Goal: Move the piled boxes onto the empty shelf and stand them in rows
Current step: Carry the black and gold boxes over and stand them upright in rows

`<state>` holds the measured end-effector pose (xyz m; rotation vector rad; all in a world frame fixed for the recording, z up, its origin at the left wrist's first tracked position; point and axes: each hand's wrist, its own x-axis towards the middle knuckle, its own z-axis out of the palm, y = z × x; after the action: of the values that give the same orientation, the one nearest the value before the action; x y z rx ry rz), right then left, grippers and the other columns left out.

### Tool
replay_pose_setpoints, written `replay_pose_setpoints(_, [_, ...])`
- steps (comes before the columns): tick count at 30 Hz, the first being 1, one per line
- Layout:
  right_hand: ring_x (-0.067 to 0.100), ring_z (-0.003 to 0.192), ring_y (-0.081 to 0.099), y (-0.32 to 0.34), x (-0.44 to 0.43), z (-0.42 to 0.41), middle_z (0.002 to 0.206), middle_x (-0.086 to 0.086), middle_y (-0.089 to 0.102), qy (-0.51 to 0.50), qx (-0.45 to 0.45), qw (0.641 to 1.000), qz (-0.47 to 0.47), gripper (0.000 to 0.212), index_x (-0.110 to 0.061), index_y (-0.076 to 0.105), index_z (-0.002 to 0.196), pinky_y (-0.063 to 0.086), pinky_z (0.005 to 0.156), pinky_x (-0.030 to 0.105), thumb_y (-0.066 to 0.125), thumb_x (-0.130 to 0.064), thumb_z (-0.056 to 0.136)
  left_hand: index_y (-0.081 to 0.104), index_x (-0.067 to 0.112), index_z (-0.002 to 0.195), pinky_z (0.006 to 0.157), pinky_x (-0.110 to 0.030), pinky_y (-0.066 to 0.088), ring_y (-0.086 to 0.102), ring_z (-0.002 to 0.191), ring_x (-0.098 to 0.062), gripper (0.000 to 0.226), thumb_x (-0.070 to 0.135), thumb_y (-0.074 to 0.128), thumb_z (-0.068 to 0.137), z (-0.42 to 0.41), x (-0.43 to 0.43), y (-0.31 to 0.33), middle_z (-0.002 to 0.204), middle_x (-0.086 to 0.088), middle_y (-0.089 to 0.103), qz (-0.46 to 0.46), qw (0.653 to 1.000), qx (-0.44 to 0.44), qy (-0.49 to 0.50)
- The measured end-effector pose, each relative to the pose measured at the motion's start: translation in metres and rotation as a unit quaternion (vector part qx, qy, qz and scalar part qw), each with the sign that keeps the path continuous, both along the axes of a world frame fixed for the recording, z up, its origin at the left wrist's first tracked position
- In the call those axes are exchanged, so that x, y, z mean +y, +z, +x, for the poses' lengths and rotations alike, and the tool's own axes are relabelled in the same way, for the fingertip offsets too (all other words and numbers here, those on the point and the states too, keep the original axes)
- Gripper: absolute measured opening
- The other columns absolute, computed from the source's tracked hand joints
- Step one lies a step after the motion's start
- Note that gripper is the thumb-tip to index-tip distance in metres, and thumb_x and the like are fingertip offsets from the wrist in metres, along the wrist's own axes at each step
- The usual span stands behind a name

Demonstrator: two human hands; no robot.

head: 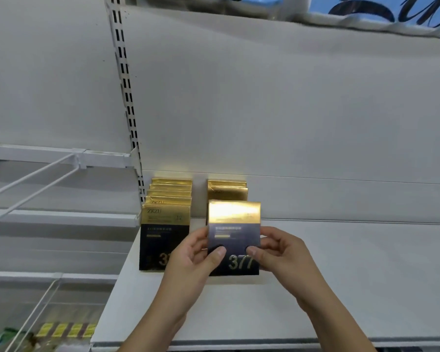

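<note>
A gold-and-black box marked 377 (pixel 234 224) stands upright on the white shelf (pixel 341 275), held from both sides. My left hand (pixel 196 252) grips its left edge with the thumb on the front. My right hand (pixel 277 250) grips its right edge the same way. Two more boxes (pixel 228 190) stand behind it in the same row. To the left stands a row of several upright boxes (pixel 167 222), its front one partly hidden by my left hand.
A slotted upright post (pixel 123 80) borders the shelf's left end. White wire hooks (pixel 31 184) and lower shelves lie to the left, with packaged goods (pixel 61 331) at bottom left. The shelf's right part is bare white surface up to its front edge (pixel 239 342).
</note>
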<state>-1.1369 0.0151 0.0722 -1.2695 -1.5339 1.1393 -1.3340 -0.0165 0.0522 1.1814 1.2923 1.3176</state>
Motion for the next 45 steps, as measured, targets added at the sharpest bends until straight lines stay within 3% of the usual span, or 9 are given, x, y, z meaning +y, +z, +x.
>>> replay_pose_setpoints(3, [0.016,0.084,0.076,-0.002,0.015,0.006,0.092,0.003,0.078,-0.049,0.035,0.998,0.003,0.027,-0.025,0.072,0.11,0.063,0.074,0.031,0.075,-0.008,0.089,0.062,0.038,0.126,0.082,-0.012,0.055,0.066,0.108,0.007,0.044,0.015,0.074,0.09,-0.002,-0.004,0.002,0.115,0.019,0.073,-0.006,1.0,0.007,0.013])
replay_pose_setpoints(10, [0.016,0.093,0.072,-0.015,0.056,-0.009,0.099,-0.006,0.071,-0.078,-0.038,0.996,0.001,0.025,-0.036,0.069,0.107,0.061,0.087,0.046,0.079,-0.025,0.087,0.064,0.039,0.122,0.079,-0.01,0.052,0.066,0.105,0.009,0.035,0.026,0.072,0.09,-0.007,-0.016,0.003,0.113,0.021,0.074,-0.015,0.999,0.01,0.031])
replay_pose_setpoints(15, [0.011,0.089,0.07,-0.026,0.062,-0.023,0.1,-0.006,0.072,-0.091,-0.083,0.992,0.018,0.039,-0.024,0.064,0.121,0.062,0.073,0.03,0.08,-0.028,0.086,0.067,0.034,0.117,0.083,-0.018,0.056,0.071,0.105,-0.001,0.033,0.016,0.073,0.09,-0.007,-0.021,-0.002,0.107,0.017,0.076,-0.032,0.999,0.016,0.015])
replay_pose_setpoints(19, [0.002,0.076,0.063,-0.03,0.061,-0.027,0.099,-0.009,0.066,-0.116,-0.126,0.984,0.037,0.045,-0.028,0.057,0.123,0.045,0.056,0.009,0.081,-0.031,0.085,0.068,0.033,0.115,0.083,-0.019,0.056,0.071,0.102,0.0,0.032,0.014,0.073,0.09,-0.009,-0.024,-0.004,0.105,0.018,0.076,-0.035,0.999,0.019,0.017])
replay_pose_setpoints(23, [-0.003,0.072,0.059,-0.028,0.062,-0.026,0.097,-0.01,0.063,-0.118,-0.138,0.982,0.051,0.044,-0.028,0.057,0.122,0.04,0.046,0.005,0.08,-0.031,0.085,0.068,0.033,0.114,0.087,-0.021,0.056,0.07,0.101,0.0,0.03,0.014,0.072,0.091,-0.009,-0.028,-0.002,0.104,0.019,0.075,-0.03,0.999,0.022,0.021])
replay_pose_setpoints(34, [0.004,0.089,0.059,-0.015,0.048,-0.03,0.13,-0.003,0.067,-0.125,-0.193,0.971,0.071,0.058,-0.026,0.052,0.142,0.045,0.071,0.015,0.072,-0.041,0.09,0.069,0.034,0.113,0.09,-0.021,0.054,0.069,0.105,-0.001,0.027,0.017,0.069,0.093,-0.014,-0.037,0.003,0.107,0.016,0.075,0.009,1.0,0.023,-0.006])
replay_pose_setpoints(37, [0.005,0.107,0.063,0.001,0.019,-0.018,0.13,-0.009,0.065,-0.13,-0.129,0.98,0.083,0.055,-0.028,0.052,0.143,0.047,0.082,0.013,0.07,-0.04,0.092,0.066,0.035,0.121,0.097,-0.024,0.052,0.067,0.111,0.0,0.03,0.027,0.071,0.093,-0.006,-0.032,0.006,0.114,0.017,0.073,0.037,0.998,0.014,-0.046])
replay_pose_setpoints(40, [-0.002,0.115,0.062,0.008,-0.017,0.005,0.13,-0.015,0.064,-0.143,-0.043,0.986,0.078,0.056,-0.036,0.05,0.143,0.051,0.099,0.023,0.071,-0.033,0.092,0.054,0.043,0.133,0.102,-0.021,0.047,0.058,0.122,0.007,0.051,0.043,0.064,0.082,0.017,-0.021,0.006,0.131,0.025,0.063,0.064,0.991,0.027,-0.113])
replay_pose_setpoints(45, [-0.005,0.123,0.057,0.009,-0.077,0.069,0.133,-0.018,0.062,-0.204,-0.007,0.974,0.096,0.061,-0.043,0.043,0.144,0.046,0.104,0.025,0.071,-0.025,0.093,0.043,0.049,0.143,0.114,-0.031,0.039,0.044,0.137,0.003,0.07,0.06,0.065,0.078,0.081,-0.01,0.002,0.151,0.027,0.045,0.084,0.976,0.061,-0.191])
